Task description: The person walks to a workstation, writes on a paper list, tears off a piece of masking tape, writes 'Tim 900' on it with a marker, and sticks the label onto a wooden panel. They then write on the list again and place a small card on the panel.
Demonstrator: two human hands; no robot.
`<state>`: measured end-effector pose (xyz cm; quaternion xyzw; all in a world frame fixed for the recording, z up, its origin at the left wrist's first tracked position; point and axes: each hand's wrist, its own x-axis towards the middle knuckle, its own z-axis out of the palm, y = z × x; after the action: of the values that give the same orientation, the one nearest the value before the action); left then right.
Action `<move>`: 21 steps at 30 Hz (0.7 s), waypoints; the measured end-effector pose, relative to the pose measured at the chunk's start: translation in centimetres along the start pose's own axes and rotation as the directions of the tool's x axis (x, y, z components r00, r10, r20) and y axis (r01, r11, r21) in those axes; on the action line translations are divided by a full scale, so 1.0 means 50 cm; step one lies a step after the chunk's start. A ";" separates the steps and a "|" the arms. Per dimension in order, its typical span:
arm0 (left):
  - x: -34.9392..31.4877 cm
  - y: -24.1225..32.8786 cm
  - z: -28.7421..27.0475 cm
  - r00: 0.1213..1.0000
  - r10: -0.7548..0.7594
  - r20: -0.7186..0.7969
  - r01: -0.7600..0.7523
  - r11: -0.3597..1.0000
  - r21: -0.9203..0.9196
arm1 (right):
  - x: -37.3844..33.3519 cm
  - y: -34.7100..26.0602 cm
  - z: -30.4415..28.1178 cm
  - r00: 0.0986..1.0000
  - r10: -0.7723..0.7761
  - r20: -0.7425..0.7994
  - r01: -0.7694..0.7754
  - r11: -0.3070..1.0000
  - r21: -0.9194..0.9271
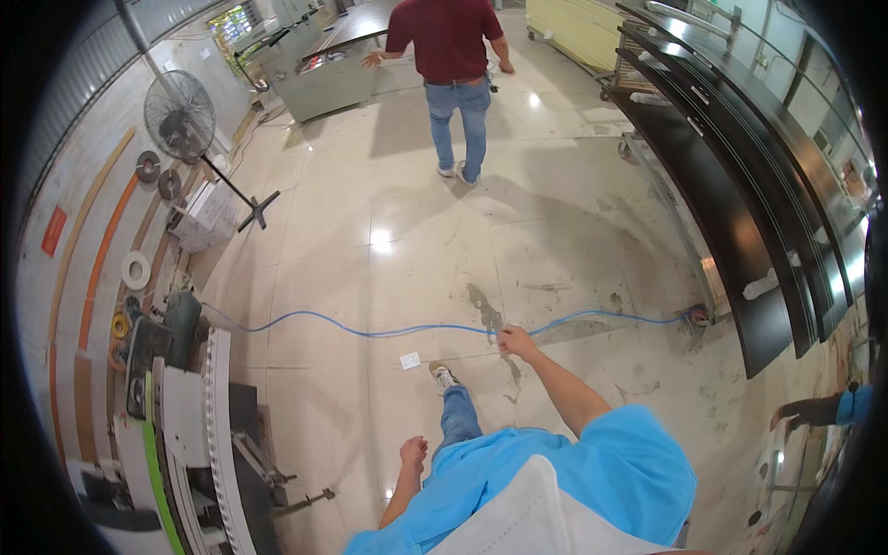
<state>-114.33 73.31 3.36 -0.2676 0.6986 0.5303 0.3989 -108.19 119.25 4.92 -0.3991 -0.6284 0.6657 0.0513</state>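
My left hand (413,452) hangs low beside my left thigh, its fingers loosely curled in, and nothing shows in it. Ahead of my body swings my right hand (514,341), closed like a loose fist with nothing visible inside. In the picture the right hand overlaps a thin blue hose (421,327) that runs across the tiled floor, but it appears well above it. My left shoe (444,374) is stepped forward, beside a small white paper square (410,360) lying on the floor.
Dark glossy panels (712,231) stand on a rack at the right. To the left are a machine with a toothed white strip (218,416) and a standing fan (180,116). Ahead, a person in a dark red shirt (442,42) faces away, near a grey workbench (324,91).
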 end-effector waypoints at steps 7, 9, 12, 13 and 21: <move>0.236 0.183 -0.068 0.965 0.170 0.201 -0.263 0.641 0.721 | 0.149 -0.037 0.085 0.946 0.312 0.085 -0.300 0.945 -0.127; 0.274 0.273 -0.065 1.000 0.017 0.010 -0.019 0.922 0.386 | 0.158 0.005 0.024 0.930 0.366 0.009 -0.363 0.924 -0.123; 0.331 0.460 -0.050 0.992 0.019 -0.122 0.000 0.989 0.151 | 0.133 0.076 -0.069 0.888 0.433 -0.155 -0.459 0.855 -0.240; 0.355 0.529 -0.023 0.989 0.025 -0.148 -0.007 0.993 0.120 | 0.133 0.094 -0.087 0.843 0.487 -0.230 -0.530 0.824 -0.200; 0.576 0.927 0.148 0.961 0.275 -0.009 -0.274 0.959 0.071 | 0.341 0.049 -0.055 0.969 0.015 0.248 0.206 0.512 -0.834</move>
<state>-164.73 95.43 2.70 -0.1594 0.7507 0.5534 0.3239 -117.03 130.65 -4.88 -0.2598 -0.8964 0.3073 -0.1856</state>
